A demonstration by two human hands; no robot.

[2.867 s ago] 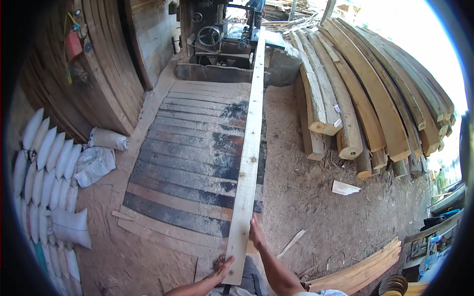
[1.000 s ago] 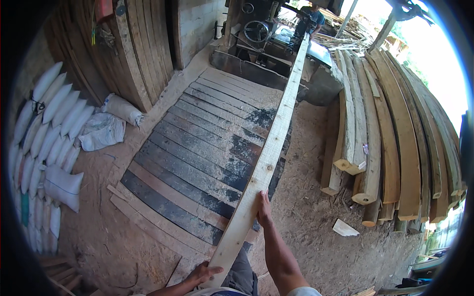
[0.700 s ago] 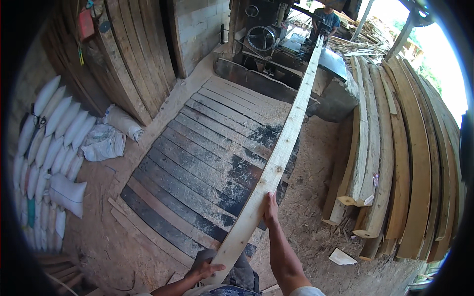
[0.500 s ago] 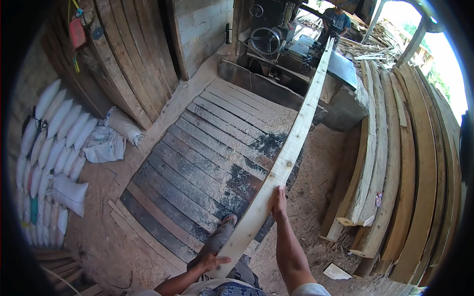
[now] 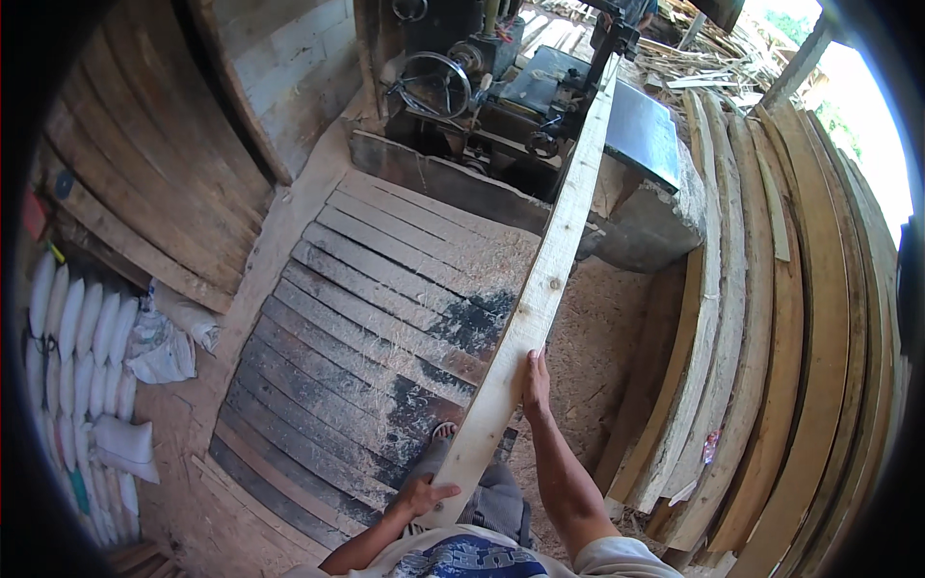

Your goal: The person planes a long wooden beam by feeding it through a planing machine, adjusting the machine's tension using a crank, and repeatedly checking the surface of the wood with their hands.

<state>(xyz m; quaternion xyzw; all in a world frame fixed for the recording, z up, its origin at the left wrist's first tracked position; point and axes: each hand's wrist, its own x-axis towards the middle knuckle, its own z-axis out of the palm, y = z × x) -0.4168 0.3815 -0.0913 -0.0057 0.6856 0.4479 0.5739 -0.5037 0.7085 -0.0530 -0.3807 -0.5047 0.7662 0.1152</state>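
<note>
A long pale wooden plank (image 5: 525,323) with several knots runs from my waist up to a woodworking machine (image 5: 540,82) at the far side. My left hand (image 5: 424,495) is closed on its near end, thumb on top and fingers out of sight underneath. Farther along, my right hand (image 5: 537,385) grips the plank's right edge; its fingers are partly hidden below the board. The plank's far end reaches the machine beside a shiny metal table (image 5: 643,135). A handwheel (image 5: 431,85) sits on the machine's left.
Long boards and beams (image 5: 747,328) are stacked on my right. Under the plank lies a slatted wood floor (image 5: 356,318) strewn with sawdust. White sacks (image 5: 82,337) are piled at left, below wide boards (image 5: 164,144) against the wall. Another person (image 5: 636,12) is partly visible beyond the machine.
The machine and its metal table appear closer as I have moved forward with the plank. Both hands keep their hold on it. The person beyond the machine is now mostly hidden.
</note>
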